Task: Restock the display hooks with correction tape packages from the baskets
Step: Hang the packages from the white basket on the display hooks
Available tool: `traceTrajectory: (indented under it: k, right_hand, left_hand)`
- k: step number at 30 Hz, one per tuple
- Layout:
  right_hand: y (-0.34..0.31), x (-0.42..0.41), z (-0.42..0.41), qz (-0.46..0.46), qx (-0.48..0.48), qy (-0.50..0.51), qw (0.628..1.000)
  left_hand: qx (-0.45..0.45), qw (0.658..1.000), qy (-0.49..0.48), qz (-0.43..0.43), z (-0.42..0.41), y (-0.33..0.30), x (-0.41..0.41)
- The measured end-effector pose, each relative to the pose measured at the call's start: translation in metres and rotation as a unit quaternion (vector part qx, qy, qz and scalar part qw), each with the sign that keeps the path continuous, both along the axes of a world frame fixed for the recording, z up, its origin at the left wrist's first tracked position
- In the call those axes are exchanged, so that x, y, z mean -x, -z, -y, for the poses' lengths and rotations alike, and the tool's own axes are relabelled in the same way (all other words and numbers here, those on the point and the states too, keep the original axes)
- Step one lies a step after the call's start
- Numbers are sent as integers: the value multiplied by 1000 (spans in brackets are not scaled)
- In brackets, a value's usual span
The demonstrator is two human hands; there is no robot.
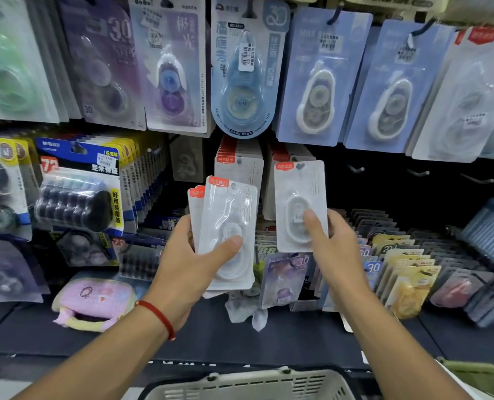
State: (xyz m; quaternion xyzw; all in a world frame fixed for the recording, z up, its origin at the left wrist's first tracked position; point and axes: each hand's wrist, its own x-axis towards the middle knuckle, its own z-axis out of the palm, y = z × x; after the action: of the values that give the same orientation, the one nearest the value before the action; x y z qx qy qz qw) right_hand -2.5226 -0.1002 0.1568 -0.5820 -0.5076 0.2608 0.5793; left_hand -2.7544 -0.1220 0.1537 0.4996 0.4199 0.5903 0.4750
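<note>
Left hand (195, 255) grips a small stack of white correction tape packages (228, 226); right hand (331, 241) pinches a single package (299, 197) upright, just beside that stack, above the basket (248, 385).

Dark shop shelf (240, 342) w/ black pegboard wall (413, 192), dim light

Even, bright overhead light leaves the lower shelf recess dark. Glare streaks the clear plastic blister packs (228, 226). Wide-angle bending and soft blur smear the edges, especially the green-tinted hanging packages (6, 67) at upper left.
</note>
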Motion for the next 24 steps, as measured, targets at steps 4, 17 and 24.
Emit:
traceTrajectory:
  k: [4,17,24]
  right_hand:
    - [15,-6,3,60,198,-24,978]
    - [14,36,39,28,33,-214,976]
    - [7,30,37,-90,-7,-90,992]
  left_hand:
    - [7,1000,10,-7,2,1,0]
    - [15,992,111,60,8,2,-9]
    - [27,984,169,57,3,10,1]
